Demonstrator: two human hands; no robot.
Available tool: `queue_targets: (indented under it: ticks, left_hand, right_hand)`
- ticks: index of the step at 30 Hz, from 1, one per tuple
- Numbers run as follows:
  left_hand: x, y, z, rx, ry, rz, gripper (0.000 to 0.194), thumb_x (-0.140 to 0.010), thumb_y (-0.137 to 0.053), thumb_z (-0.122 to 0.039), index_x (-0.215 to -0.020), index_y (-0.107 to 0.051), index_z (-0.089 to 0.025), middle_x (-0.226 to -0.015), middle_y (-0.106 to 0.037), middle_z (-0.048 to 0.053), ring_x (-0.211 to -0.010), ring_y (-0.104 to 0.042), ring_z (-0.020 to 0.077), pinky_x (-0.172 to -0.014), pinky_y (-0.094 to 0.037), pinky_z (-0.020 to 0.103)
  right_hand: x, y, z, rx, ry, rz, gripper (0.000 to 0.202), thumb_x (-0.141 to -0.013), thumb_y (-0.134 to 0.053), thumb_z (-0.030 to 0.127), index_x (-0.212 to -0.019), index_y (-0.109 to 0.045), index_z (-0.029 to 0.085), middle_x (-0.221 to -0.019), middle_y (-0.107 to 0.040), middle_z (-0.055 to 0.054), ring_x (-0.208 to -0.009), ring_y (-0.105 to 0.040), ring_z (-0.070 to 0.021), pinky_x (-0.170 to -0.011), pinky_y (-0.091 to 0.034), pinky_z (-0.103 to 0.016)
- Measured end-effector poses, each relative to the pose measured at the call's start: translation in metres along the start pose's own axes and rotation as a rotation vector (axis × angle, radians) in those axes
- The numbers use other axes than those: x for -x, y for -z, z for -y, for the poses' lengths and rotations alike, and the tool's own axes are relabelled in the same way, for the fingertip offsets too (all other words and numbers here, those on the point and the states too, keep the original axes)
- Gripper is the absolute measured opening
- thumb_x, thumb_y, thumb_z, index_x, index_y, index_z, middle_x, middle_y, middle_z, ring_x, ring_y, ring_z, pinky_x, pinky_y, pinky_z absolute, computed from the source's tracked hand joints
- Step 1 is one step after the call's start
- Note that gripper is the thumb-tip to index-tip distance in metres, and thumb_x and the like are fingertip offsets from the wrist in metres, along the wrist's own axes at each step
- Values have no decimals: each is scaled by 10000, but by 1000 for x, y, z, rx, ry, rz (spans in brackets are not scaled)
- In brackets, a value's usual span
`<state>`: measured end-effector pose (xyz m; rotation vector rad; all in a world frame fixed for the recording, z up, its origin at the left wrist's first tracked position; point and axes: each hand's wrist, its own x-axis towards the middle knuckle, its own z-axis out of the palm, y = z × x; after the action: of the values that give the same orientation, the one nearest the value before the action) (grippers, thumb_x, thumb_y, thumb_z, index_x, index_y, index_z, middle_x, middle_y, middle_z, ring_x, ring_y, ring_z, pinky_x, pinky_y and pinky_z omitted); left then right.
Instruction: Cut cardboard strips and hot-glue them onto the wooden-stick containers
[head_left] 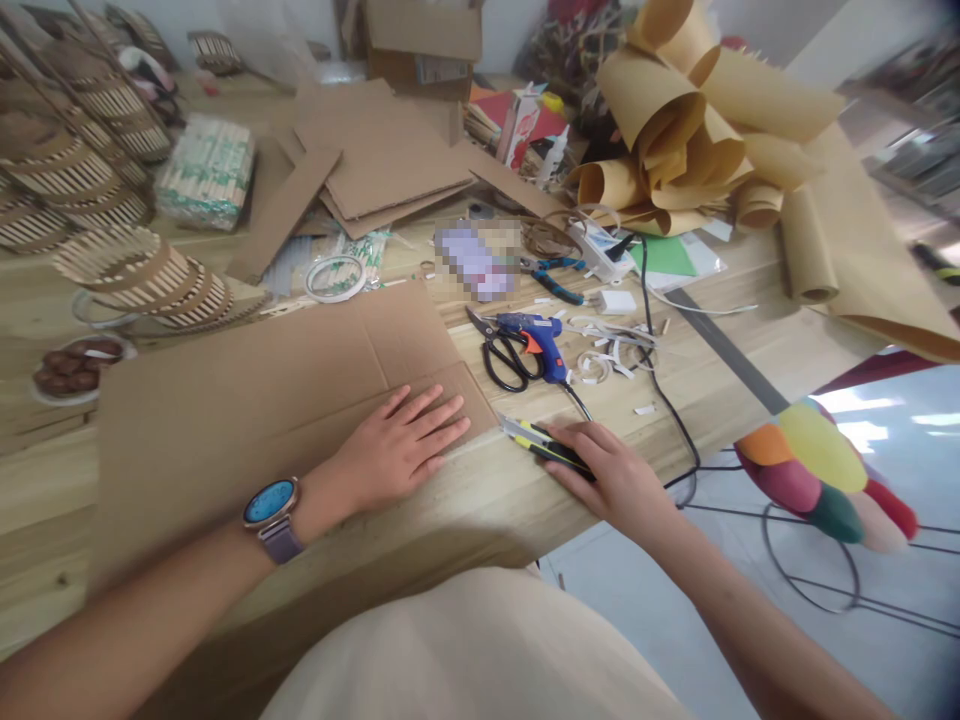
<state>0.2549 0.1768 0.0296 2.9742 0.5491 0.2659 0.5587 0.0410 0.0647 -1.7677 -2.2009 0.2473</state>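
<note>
A large sheet of brown cardboard [247, 400] lies flat along the near side of the table. My left hand [401, 440] rests on its right end, fingers spread and palm down. My right hand [600, 465] is wrapped around a yellow and black utility knife [551, 445], just off the sheet's right edge. The knife's blade points left toward the cardboard's edge; whether it touches I cannot tell. Just beyond the knife lie black-handled scissors [510, 355] and a blue glue gun [546, 345] with an orange trigger.
Stacked cardboard [390, 150] and rolled brown paper [660, 110] fill the back. Stick baskets [142, 275] and a bowl of brown objects [79, 368] stand at left. Blue-handled pliers [559, 280], a tape roll [335, 278] and a black cord [660, 390] lie mid-table. A colourful stool [821, 460] is at right.
</note>
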Motion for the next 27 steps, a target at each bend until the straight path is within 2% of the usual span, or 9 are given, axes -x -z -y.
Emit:
queue_targets:
  ticks: [4, 8, 10, 13, 17, 20, 23, 27]
  left_hand:
    - [-2, 3, 1, 61, 13, 36, 515, -1082, -261, -466, -1550, -394, -296, -1643, -347, -16, -1538, -258, 251, -1268, -100, 459]
    - [-3, 20, 10, 181, -17, 78, 555, -1089, -221, -444, -1569, -355, -200, -1653, -314, 50, -1554, -222, 226, -1262, -219, 437]
    - [3, 30, 18, 201, -29, 63, 532, -1093, -234, -389, -1565, -357, -177, -1659, -295, 68, -1559, -205, 209, -1257, -256, 418]
    - [25, 40, 30, 129, -44, 10, 509, -1081, -315, -364, -1568, -361, -221, -1648, -325, 60, -1553, -228, 233, -1267, -235, 459]
    - [62, 37, 41, 12, -34, -31, 535, -1073, -353, -391, -1595, -293, -290, -1624, -378, 30, -1548, -244, 237, -1287, -156, 461]
    - [79, 30, 39, -10, -10, 19, 557, -1066, -335, -489, -1595, -278, -323, -1634, -358, 11, -1550, -237, 244, -1278, -157, 467]
    - [83, 26, 35, -22, 31, 68, 541, -1069, -287, -520, -1579, -314, -343, -1656, -308, -12, -1550, -232, 243, -1267, -166, 464]
    - [81, 24, 35, -20, 41, 60, 519, -1077, -264, -499, -1560, -365, -337, -1654, -314, -18, -1547, -237, 242, -1259, -170, 461]
  right_hand:
    - [5, 1, 1, 19, -39, 10, 361, -1013, -492, 443, -1266, -636, 229, -1059, -709, -98, -996, -714, -234, -796, -626, -343]
    - [0, 1, 6, 3, -59, 35, 363, -1009, -492, 457, -1253, -637, 232, -1079, -711, -97, -1028, -709, -243, -817, -624, -358]
    - [-3, 1, 9, -2, -78, 44, 364, -1008, -493, 460, -1264, -632, 243, -1098, -710, -95, -1049, -705, -248, -825, -622, -368]
    - [-7, 0, 10, -13, -102, 36, 369, -1006, -494, 458, -1285, -626, 255, -1115, -708, -96, -1066, -699, -254, -828, -620, -380]
    - [-14, -1, 6, -13, -95, 15, 383, -1006, -488, 460, -1295, -626, 249, -1112, -706, -99, -1067, -695, -258, -848, -610, -386]
    - [-19, -3, 3, 10, -102, 5, 402, -1004, -480, 485, -1279, -637, 237, -1090, -703, -104, -1047, -696, -264, -846, -608, -394]
    - [-19, -4, 3, 5, -88, -1, 402, -1003, -481, 495, -1263, -646, 235, -1092, -701, -104, -1049, -695, -262, -876, -600, -396]
    - [-17, -6, 6, -3, -70, -17, 392, -996, -508, 473, -1276, -648, 235, -1110, -702, -110, -1049, -696, -263, -887, -599, -396]
